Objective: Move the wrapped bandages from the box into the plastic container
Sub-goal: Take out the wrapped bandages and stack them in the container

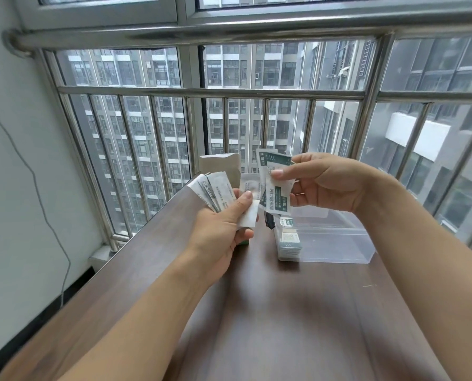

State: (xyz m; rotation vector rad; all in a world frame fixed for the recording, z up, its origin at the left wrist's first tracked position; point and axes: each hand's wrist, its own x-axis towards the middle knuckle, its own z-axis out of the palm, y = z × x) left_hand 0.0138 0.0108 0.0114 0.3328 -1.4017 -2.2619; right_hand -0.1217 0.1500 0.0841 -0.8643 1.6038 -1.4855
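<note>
Up above the bench, a fan of white paper-wrapped bandages is pinched in the left hand, while the right hand grips several green-and-white wrapped bandages between thumb and fingers. Below the right hand sits the clear rectangular plastic container with a stack of bandages at its left end, on the dark wood-grain bench. Behind the left hand stands the grey cardboard box.

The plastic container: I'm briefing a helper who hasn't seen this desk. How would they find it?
On the dark wooden table by the barred window, look right, below the right hand. The plastic container is a clear rectangular tub, with wrapped bandages stacked at its left end; the box behind is opaque cardboard.
</note>
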